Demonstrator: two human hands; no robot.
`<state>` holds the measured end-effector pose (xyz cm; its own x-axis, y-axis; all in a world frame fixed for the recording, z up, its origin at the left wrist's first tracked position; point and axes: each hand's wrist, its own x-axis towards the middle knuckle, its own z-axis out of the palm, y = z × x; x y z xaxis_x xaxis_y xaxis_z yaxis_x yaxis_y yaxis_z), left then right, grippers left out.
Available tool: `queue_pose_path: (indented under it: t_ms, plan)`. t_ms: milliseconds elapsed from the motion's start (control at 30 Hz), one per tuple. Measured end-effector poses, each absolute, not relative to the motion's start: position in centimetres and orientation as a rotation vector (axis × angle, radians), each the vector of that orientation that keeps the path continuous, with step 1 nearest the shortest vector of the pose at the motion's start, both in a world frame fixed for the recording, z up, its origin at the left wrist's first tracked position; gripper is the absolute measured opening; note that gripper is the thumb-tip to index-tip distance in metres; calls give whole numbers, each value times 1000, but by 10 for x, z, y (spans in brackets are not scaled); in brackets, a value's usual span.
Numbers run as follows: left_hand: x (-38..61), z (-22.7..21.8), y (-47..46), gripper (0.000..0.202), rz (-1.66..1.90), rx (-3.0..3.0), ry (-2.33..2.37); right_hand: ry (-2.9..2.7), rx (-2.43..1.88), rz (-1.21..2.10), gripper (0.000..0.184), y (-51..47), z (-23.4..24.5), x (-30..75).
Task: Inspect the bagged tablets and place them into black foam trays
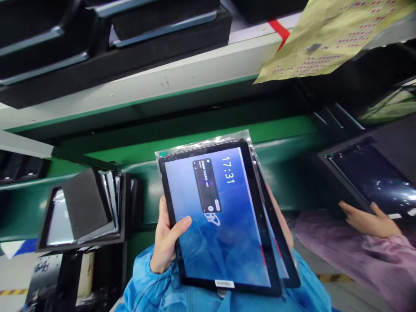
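Observation:
A black-framed tablet (214,216) with a lit blue screen showing 17:31 sits in a clear plastic bag (201,146). My left hand (166,237) grips its lower left edge, with the thumb lying on the screen. My right hand (280,216) shows only as fingers curling from behind the right edge. A second dark tablet (290,271) sticks out behind the first, and both seem held together. Most of my right hand is hidden behind them. Blue sleeves (146,281) cover my forearms.
A co-worker's hand (367,221) in a pink sleeve touches a dark tablet (367,177) at the right. Black foam trays (97,43) sit on a shelf above a green bench (195,134). A tablet stack (84,208) stands at the left. A yellow sheet (325,39) hangs at the upper right.

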<state>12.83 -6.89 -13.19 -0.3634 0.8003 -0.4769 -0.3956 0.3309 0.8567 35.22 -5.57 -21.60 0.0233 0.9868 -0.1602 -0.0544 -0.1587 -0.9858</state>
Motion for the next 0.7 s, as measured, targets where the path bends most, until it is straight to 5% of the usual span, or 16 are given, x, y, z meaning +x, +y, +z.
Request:
queue_pose_path:
  t_ms: [233, 467, 700]
  plan:
    - [116, -173, -46, 39, 1323, 637, 1397, -747, -1255, 1548, 53, -21, -230, 346]
    - [76, -262, -29, 45, 1271, 523, 1486, -776, -1294, 1596, 54, 19, -311, 332]
    - [15, -331, -20, 25, 1091, 541, 1771, -932, -1419, 1579, 31, 65, -388, 326]
